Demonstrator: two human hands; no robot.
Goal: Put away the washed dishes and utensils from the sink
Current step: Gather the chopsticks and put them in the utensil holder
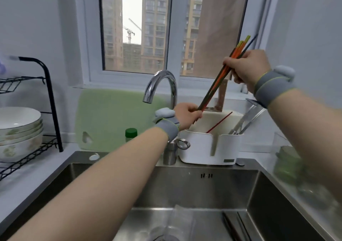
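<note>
A bundle of coloured chopsticks (221,76) slants from upper right down to the left, above the white utensil holder (205,148) behind the sink. My right hand (247,67) grips the bundle near its upper end. My left hand (187,115) grips its lower tips just over the holder's back compartment. One red chopstick (220,121) lies inside the holder, and metal utensils (244,122) stand in its right compartment. Down in the steel sink (203,185) lie more dark chopsticks (233,226) and a clear glass item (172,226).
A chrome tap (162,85) arches just left of my left hand. A green cutting board (112,118) leans on the wall. Stacked bowls (18,129) sit in a black rack (50,100) at left. A green-capped bottle (131,134) stands by the board; a clear container (288,159) sits at right.
</note>
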